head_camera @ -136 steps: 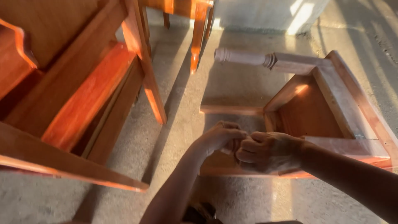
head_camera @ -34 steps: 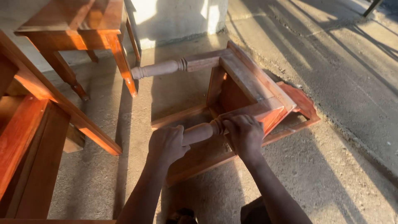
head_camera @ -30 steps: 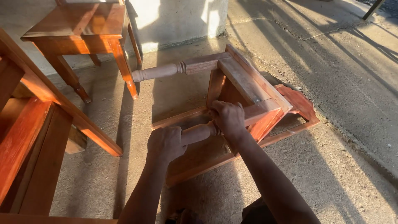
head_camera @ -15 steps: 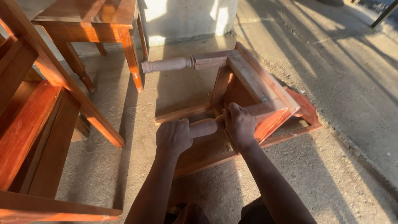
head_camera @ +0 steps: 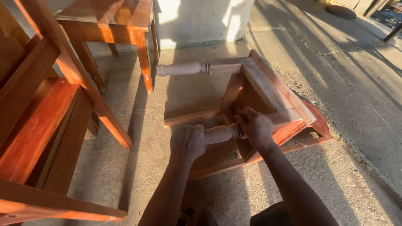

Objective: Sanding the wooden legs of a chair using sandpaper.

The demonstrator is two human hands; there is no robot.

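**Head view: both hands on a tipped chair's turned leg**

The unfinished wooden chair (head_camera: 268, 100) lay on its side on the concrete floor (head_camera: 356, 96), legs reachable. The left hand (head_camera: 187, 141) was closed around the near turned leg's (head_camera: 220, 134) free end; the right hand (head_camera: 256, 127) gripped its collar, probably steadying it. A varnished table (head_camera: 113, 21) stood behind.

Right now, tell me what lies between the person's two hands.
In the head view, a bare stretch of the turned chair leg spans between the left hand and right hand.
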